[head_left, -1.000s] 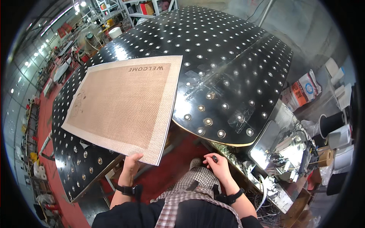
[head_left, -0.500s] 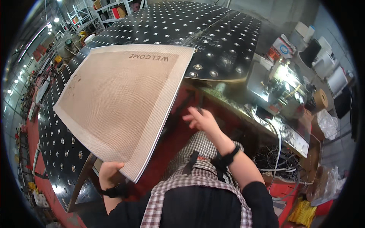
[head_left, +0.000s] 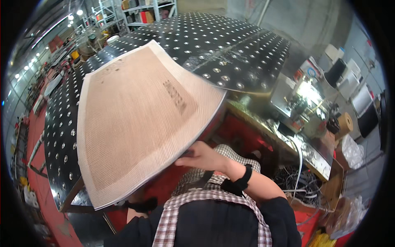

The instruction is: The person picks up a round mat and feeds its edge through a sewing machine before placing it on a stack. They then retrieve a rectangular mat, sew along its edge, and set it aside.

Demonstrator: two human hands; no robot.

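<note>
A beige doormat with a paler ribbed border and dark lettering lies at an angle over the black table. Its near edge hangs past the table and bows toward me. My left hand is hidden beneath the mat's near left part; only the wrist with its black band shows. My right hand is at the mat's near right edge, fingers bent around a small dark item too covered to identify. Whether these fingers touch the mat's edge I cannot tell.
The black table is studded with shiny metal balls. On the right a machine with a bright lamp stands on a metal bench, beside a roll of brown tape. Below sits a carton of tangled dark strips. Shelves stand far back.
The mat has turned clockwise, its lettered end swinging from the far side to the right. My left hand has gone under it. My right hand has moved left and nearer, to the mat's edge.
</note>
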